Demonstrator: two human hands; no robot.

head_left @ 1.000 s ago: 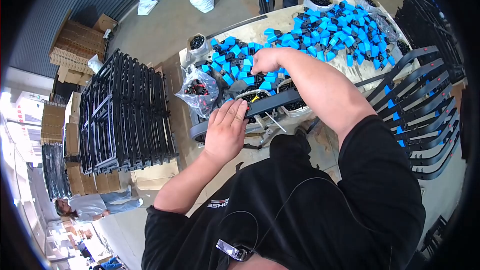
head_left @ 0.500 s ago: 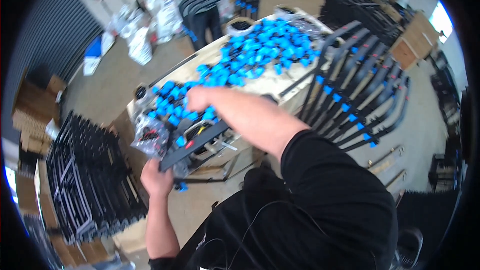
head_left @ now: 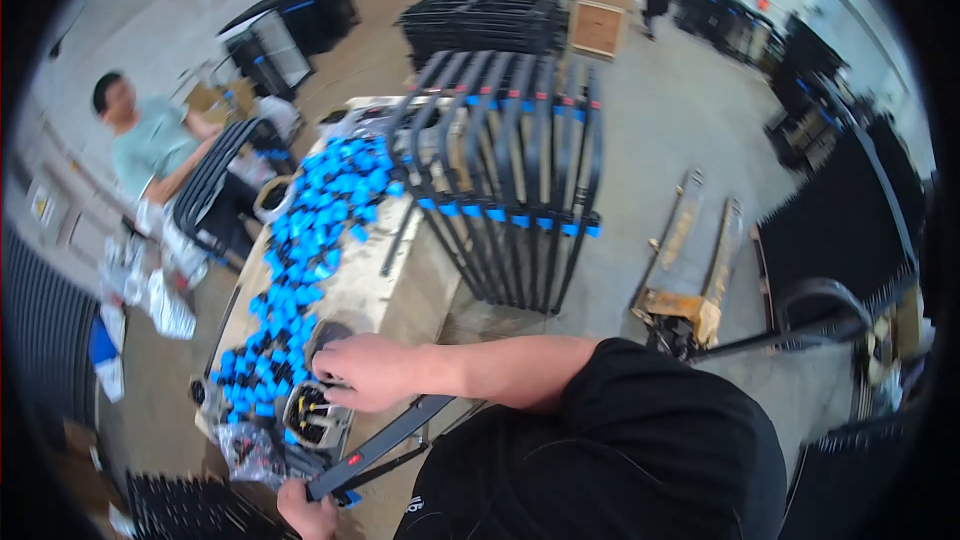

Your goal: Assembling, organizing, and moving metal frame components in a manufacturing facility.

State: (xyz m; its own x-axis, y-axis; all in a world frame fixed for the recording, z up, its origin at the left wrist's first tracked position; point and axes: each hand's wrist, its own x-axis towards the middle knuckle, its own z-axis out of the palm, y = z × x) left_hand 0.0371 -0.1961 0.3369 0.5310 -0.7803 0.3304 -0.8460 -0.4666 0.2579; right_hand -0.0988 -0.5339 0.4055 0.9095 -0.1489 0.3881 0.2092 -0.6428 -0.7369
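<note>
My left hand [head_left: 308, 512] is closed around the lower end of a black metal bar [head_left: 395, 432] with a small red mark. The bar slants up to the right under my right forearm. My right hand [head_left: 368, 372] is over the table [head_left: 355, 285] with its fingers curled; what they hold, if anything, is hidden. Beside its knuckles lies a dark rounded object [head_left: 326, 334] that I cannot make out. Just below the fingers stands an open container [head_left: 312, 416] of small dark parts, with something yellow in it. A long heap of blue and black plastic parts [head_left: 315, 230] covers the table's left side.
Several bent black tube frames [head_left: 500, 180] with blue fittings lean at the table's right. At left a person [head_left: 160, 145] holds similar tubes. A pallet jack [head_left: 685, 285] stands on the floor at right. A clear plastic bag [head_left: 248, 450] lies by the near table end.
My view has swung to the right. My right hand has come from the blue parts toward the container and dark rounded object. My left hand keeps its hold on the bar.
</note>
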